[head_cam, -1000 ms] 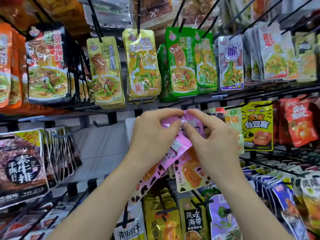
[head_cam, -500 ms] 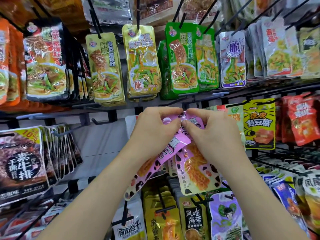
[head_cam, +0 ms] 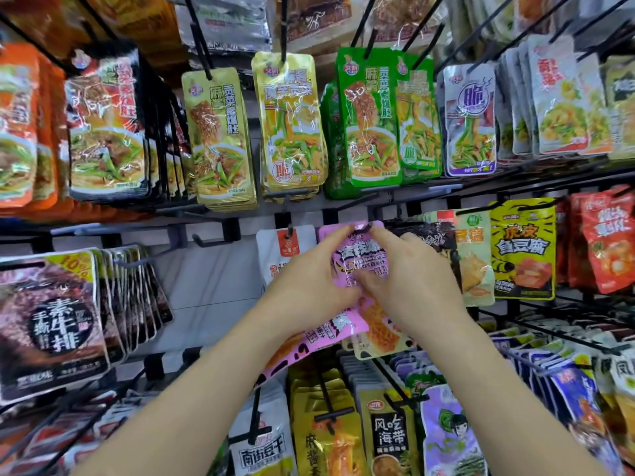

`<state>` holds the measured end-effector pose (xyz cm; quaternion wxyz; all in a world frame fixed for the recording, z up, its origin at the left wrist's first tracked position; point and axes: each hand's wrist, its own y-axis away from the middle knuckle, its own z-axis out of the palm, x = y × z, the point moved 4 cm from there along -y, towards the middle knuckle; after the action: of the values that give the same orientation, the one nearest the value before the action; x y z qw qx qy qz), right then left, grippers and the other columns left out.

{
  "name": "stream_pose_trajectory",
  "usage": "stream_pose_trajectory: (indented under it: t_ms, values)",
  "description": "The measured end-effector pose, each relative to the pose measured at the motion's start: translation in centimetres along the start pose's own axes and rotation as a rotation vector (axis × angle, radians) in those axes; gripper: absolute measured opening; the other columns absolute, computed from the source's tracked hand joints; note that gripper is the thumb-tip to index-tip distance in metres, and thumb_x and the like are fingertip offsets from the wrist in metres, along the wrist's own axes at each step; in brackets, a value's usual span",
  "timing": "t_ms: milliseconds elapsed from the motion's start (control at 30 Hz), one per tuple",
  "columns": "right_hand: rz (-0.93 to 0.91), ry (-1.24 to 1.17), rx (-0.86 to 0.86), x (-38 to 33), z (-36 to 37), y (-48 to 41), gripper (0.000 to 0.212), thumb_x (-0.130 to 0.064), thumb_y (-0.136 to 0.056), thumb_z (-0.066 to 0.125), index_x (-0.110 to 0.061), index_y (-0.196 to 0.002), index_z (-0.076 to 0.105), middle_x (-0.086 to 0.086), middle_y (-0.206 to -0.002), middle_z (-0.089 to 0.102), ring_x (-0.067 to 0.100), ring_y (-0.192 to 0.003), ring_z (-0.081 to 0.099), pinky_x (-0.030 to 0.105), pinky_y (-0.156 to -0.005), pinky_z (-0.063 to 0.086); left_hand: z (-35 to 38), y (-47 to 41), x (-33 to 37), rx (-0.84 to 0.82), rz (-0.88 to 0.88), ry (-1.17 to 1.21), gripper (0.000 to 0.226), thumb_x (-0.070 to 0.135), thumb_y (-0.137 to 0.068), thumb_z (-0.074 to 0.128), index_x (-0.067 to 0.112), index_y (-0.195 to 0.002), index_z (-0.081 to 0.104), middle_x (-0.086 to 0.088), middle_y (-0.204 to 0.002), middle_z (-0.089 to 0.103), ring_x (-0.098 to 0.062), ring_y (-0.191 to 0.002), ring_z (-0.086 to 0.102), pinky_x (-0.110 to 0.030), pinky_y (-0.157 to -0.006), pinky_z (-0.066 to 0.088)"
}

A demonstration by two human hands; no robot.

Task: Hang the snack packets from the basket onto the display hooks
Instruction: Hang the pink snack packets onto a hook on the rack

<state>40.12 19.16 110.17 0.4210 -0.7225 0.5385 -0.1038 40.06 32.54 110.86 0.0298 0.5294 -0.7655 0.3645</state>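
Pink snack packets (head_cam: pixel 360 255) with black spots are held up in front of the middle row of the rack. My left hand (head_cam: pixel 309 290) and my right hand (head_cam: pixel 415 286) both pinch the top of the front packet, right at the black tip of a display hook (head_cam: pixel 364 229). A second pink packet (head_cam: pixel 305 341) hangs slanted below my left hand, held in its fingers. I cannot tell whether the packet's hole is over the hook. The basket is out of view.
A white packet (head_cam: pixel 285 249) hangs just left of the pink ones, dark and yellow packets (head_cam: pixel 522 249) just right. An empty hook (head_cam: pixel 209 242) juts out to the left. Rows of hanging packets fill the rack above (head_cam: pixel 288 125) and below (head_cam: pixel 388 438).
Both hands have lifted the pink packets up and a little right, from mid-air in front of the rack to the tip of the hook. The packet now lies flatter against the rack.
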Motion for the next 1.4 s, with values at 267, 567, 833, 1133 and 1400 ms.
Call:
stream_pose_trajectory:
  t_ms: [267,567,833,1133,1400]
  values:
    - [-0.067,0.199,0.007,0.2,0.7,-0.2,0.057,-0.054,-0.097,0.041,-0.034,-0.147,0.022,0.001,-0.093,0.058,0.029,-0.089,0.061,0.031,-0.059,0.036,0.1,-0.2,-0.2,0.081,-0.028,-0.280,0.087,0.040,-0.083,0.067,0.050,-0.145,0.007,0.006,-0.061,0.057,-0.020,-0.071,0.061,-0.046,-0.082,0.053]
    - [-0.102,0.203,-0.153,0.6,0.9,-0.7,0.072,-0.043,-0.096,0.052,-0.028,-0.152,0.009,0.003,-0.072,0.047,0.031,-0.072,0.048,0.035,-0.063,0.040,1.1,-1.0,-1.0,-0.036,-0.062,-0.360,0.114,0.049,-0.077,0.071,0.039,-0.148,-0.018,0.001,-0.076,0.067,-0.017,-0.075,0.064,-0.041,-0.090,0.047]
    - [-0.105,0.014,-0.161,1.4,0.7,-1.1,0.083,-0.037,-0.090,0.065,-0.035,-0.150,0.008,-0.005,-0.062,0.049,0.015,-0.058,0.049,0.034,-0.060,0.042,-0.2,-2.6,-1.3,-0.102,-0.089,-0.351,0.120,0.052,-0.068,0.079,0.043,-0.149,-0.009,0.005,-0.075,0.063,-0.017,-0.077,0.064,-0.037,-0.071,0.055]
    - [-0.100,-0.034,-0.348,1.1,0.5,-4.9,0.100,-0.029,-0.075,0.082,-0.029,-0.152,0.018,0.008,-0.128,0.059,0.019,-0.069,0.056,0.033,-0.070,0.053,-0.6,-4.2,-0.6,-0.163,-0.085,-0.508,0.115,0.053,-0.068,0.079,0.039,-0.150,-0.001,-0.004,-0.124,0.060,-0.026,-0.102,0.059,-0.034,-0.083,0.051]
    - [-0.147,-0.021,-0.164,1.4,0.2,-3.4,0.087,-0.032,-0.082,0.076,-0.042,-0.147,0.019,-0.010,-0.066,0.043,0.015,-0.061,0.049,0.029,-0.059,0.038,-0.6,-3.5,-0.5,-0.104,-0.060,-0.445,0.108,0.047,-0.072,0.077,0.043,-0.148,0.001,0.005,-0.084,0.059,-0.019,-0.079,0.060,-0.032,-0.065,0.051]
